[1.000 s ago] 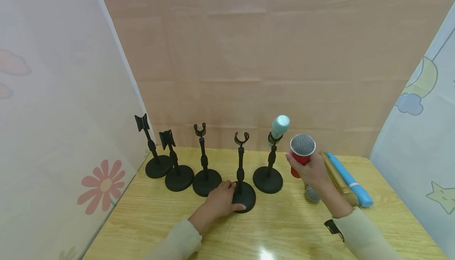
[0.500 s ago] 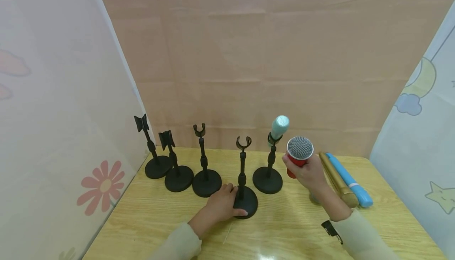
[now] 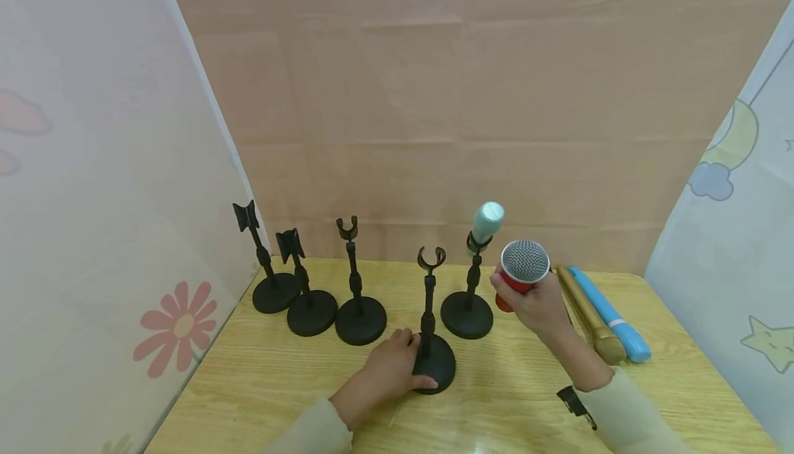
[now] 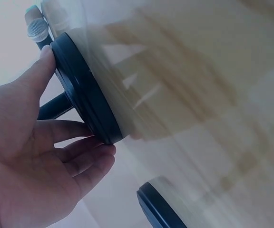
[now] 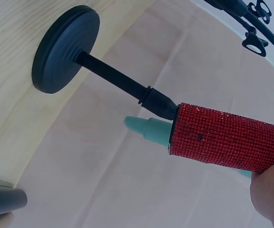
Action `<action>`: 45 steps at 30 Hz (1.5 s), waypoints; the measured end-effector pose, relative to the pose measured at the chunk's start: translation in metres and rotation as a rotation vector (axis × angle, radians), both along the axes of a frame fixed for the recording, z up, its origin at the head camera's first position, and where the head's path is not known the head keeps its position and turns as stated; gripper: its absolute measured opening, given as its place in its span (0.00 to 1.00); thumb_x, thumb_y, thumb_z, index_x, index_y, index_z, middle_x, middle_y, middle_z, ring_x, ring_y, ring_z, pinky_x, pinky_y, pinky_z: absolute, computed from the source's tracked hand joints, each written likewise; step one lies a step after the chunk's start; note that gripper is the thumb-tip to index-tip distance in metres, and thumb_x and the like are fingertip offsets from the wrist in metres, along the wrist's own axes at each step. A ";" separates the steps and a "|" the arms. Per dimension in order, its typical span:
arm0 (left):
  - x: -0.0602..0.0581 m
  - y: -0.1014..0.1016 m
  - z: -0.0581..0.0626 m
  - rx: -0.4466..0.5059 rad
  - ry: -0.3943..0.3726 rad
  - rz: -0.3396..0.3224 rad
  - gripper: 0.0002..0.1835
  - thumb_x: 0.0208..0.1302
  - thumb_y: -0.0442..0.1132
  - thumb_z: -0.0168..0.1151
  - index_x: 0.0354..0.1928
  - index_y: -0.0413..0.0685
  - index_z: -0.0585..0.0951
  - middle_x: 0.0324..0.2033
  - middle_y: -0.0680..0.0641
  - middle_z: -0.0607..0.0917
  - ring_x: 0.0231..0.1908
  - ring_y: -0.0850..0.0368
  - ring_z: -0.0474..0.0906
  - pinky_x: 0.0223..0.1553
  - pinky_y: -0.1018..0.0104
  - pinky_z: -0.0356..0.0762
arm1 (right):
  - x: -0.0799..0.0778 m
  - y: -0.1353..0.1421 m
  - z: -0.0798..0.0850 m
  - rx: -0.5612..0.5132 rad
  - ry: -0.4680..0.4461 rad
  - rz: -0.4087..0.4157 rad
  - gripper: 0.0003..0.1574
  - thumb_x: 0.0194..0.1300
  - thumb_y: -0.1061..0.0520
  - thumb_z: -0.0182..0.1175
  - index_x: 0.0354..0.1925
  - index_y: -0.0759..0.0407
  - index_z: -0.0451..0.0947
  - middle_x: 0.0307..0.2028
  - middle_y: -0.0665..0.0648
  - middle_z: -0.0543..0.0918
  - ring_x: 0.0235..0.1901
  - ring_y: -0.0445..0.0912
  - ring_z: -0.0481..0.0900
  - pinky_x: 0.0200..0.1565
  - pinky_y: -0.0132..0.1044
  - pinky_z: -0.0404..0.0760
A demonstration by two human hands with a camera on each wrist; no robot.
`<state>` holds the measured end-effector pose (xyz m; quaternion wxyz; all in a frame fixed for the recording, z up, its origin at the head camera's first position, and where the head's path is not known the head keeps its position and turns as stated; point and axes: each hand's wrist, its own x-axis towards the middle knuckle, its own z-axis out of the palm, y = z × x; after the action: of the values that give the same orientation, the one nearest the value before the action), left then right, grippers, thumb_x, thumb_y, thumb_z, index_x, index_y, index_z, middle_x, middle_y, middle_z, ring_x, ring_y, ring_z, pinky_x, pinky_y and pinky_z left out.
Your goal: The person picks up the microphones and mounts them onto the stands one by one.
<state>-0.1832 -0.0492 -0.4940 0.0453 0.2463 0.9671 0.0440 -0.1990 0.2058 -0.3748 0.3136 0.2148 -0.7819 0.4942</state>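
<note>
My left hand (image 3: 391, 364) grips the round base of a black microphone stand (image 3: 429, 302) at the front middle of the table. In the left wrist view, the thumb presses one edge of that base (image 4: 82, 85) and the fingertips hold the opposite edge. The stand's clip holds nothing. To its right, my right hand (image 3: 544, 306) holds a red microphone (image 3: 526, 261) raised, its silver mesh head up. Red studs cover its handle (image 5: 222, 137) in the right wrist view. Just behind, a mint-green microphone (image 3: 489, 220) rests in the clip of another black stand (image 3: 467, 314).
On the left stand three more black stands, the leftmost (image 3: 276, 292), a second (image 3: 312, 313) and a third (image 3: 361, 321), with bare clips. A gold microphone (image 3: 592, 316) and a blue microphone (image 3: 611, 316) lie at the right. A brown backdrop (image 3: 397, 96) rises behind the table.
My left hand has slid the gripped stand toward me and slightly right. The red microphone has shifted a little left, and my right arm now hides the silver-headed microphone lying on the table.
</note>
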 end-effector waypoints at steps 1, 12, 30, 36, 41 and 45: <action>0.001 0.001 0.000 -0.002 0.000 -0.005 0.51 0.56 0.77 0.59 0.69 0.44 0.74 0.57 0.46 0.77 0.57 0.53 0.74 0.53 0.62 0.80 | 0.001 -0.001 0.001 -0.004 0.011 0.010 0.22 0.51 0.76 0.69 0.45 0.68 0.77 0.38 0.44 0.81 0.39 0.31 0.77 0.45 0.18 0.75; 0.010 0.004 0.001 -0.004 0.038 -0.048 0.50 0.56 0.77 0.58 0.68 0.43 0.75 0.56 0.47 0.78 0.56 0.54 0.75 0.51 0.63 0.81 | 0.005 -0.006 0.005 -0.034 0.048 0.078 0.23 0.50 0.79 0.67 0.44 0.68 0.76 0.38 0.40 0.81 0.40 0.32 0.78 0.47 0.19 0.76; 0.022 0.013 0.004 -0.014 0.042 -0.093 0.50 0.55 0.77 0.60 0.68 0.44 0.76 0.51 0.49 0.78 0.51 0.57 0.74 0.49 0.67 0.80 | -0.002 -0.018 0.018 -0.186 0.113 0.328 0.16 0.50 0.81 0.64 0.39 0.73 0.75 0.34 0.51 0.83 0.35 0.40 0.81 0.45 0.26 0.81; 0.024 0.014 0.003 -0.026 0.041 -0.102 0.51 0.55 0.78 0.58 0.69 0.46 0.75 0.53 0.50 0.78 0.51 0.57 0.73 0.47 0.69 0.79 | -0.001 -0.024 0.025 -0.190 0.107 0.337 0.16 0.51 0.81 0.63 0.39 0.73 0.75 0.35 0.50 0.83 0.37 0.40 0.81 0.46 0.27 0.81; 0.025 0.016 0.004 -0.024 0.031 -0.107 0.51 0.55 0.77 0.59 0.69 0.47 0.75 0.54 0.50 0.78 0.51 0.58 0.73 0.47 0.69 0.79 | 0.000 -0.026 0.029 -0.196 0.090 0.353 0.18 0.50 0.82 0.63 0.39 0.70 0.76 0.35 0.50 0.83 0.39 0.41 0.81 0.48 0.29 0.81; 0.027 0.017 0.003 -0.036 0.042 -0.109 0.51 0.55 0.78 0.59 0.69 0.47 0.75 0.54 0.51 0.78 0.50 0.59 0.73 0.45 0.71 0.79 | -0.001 -0.027 0.031 -0.204 0.093 0.380 0.18 0.50 0.82 0.63 0.40 0.70 0.75 0.36 0.54 0.82 0.39 0.43 0.81 0.48 0.30 0.81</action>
<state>-0.1565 -0.0327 -0.4907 0.0318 0.2987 0.9536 0.0190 -0.2002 0.1793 -0.3441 0.2705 0.3480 -0.6578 0.6107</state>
